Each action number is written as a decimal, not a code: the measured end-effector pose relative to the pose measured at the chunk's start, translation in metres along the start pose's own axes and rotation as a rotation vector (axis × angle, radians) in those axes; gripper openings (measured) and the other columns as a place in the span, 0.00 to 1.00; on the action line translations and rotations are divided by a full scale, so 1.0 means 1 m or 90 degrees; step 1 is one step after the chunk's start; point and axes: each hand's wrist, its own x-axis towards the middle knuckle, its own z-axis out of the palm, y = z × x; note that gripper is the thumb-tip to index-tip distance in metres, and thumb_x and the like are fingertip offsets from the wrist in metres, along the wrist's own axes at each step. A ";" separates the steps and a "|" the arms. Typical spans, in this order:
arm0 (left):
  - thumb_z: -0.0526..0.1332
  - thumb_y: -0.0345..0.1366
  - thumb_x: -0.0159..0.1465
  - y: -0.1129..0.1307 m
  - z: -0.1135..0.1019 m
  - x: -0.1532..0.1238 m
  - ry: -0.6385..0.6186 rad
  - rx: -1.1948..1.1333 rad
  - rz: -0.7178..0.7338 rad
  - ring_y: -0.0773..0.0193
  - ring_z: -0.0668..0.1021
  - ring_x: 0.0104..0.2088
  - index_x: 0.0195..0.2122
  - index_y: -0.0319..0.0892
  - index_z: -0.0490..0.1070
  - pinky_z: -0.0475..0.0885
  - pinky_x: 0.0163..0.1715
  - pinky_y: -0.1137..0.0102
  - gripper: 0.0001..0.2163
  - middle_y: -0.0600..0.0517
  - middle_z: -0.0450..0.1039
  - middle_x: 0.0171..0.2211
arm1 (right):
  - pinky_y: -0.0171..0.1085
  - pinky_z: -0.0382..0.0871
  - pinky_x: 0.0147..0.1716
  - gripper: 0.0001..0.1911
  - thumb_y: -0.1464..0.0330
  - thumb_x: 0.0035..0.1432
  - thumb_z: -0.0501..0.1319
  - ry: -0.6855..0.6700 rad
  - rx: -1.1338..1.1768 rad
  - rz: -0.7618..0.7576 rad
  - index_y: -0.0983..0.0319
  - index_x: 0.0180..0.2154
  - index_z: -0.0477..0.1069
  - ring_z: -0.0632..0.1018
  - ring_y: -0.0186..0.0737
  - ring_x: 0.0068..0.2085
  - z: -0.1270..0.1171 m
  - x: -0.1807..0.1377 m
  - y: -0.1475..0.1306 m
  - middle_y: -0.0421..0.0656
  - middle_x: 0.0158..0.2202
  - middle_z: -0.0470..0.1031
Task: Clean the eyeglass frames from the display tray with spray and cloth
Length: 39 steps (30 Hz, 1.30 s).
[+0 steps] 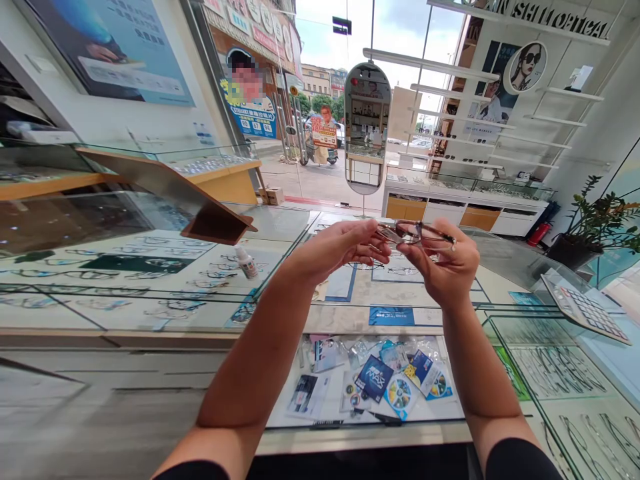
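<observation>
A pair of eyeglasses [411,230] is held up in front of me, above the glass counter. My right hand [447,260] is closed around one side of the frame, along a temple. At the other end, my left hand [353,243] pinches the glasses between thumb and fingers. Something small and pale shows close to the left fingertips, too unclear to name. Below both hands is the glass display counter [350,317], with more eyeglasses under its top.
A small white bottle [246,263] stands on the counter to the left, near a tilted brown board [215,217]. Packets and leaflets [375,378] lie in front of me. At the right are a calculator-like keypad [585,307] and a potted plant [583,230]. An oval mirror [368,127] stands ahead.
</observation>
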 end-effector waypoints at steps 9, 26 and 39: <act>0.67 0.38 0.53 -0.053 -0.020 0.032 0.329 0.140 0.056 0.67 0.76 0.27 0.27 0.42 0.68 0.70 0.30 0.72 0.09 0.55 0.73 0.22 | 0.39 0.65 0.35 0.13 0.56 0.61 0.68 -0.038 -0.096 0.052 0.55 0.44 0.81 0.67 0.38 0.32 -0.010 0.018 0.044 0.39 0.30 0.70; 0.62 0.36 0.57 -0.178 -0.035 -0.009 0.333 0.549 -0.213 0.63 0.68 0.24 0.28 0.45 0.68 0.55 0.28 0.68 0.03 0.57 0.62 0.19 | 0.44 0.62 0.48 0.14 0.65 0.67 0.62 -0.528 -0.567 0.315 0.61 0.51 0.77 0.77 0.52 0.55 0.024 -0.016 0.154 0.52 0.52 0.80; 0.61 0.38 0.59 -0.174 -0.032 -0.009 0.315 0.556 -0.243 0.62 0.71 0.26 0.28 0.44 0.70 0.55 0.28 0.68 0.05 0.55 0.67 0.22 | 0.44 0.64 0.54 0.16 0.67 0.56 0.74 -0.824 -0.626 0.372 0.59 0.47 0.81 0.80 0.52 0.54 0.040 0.014 0.182 0.50 0.51 0.83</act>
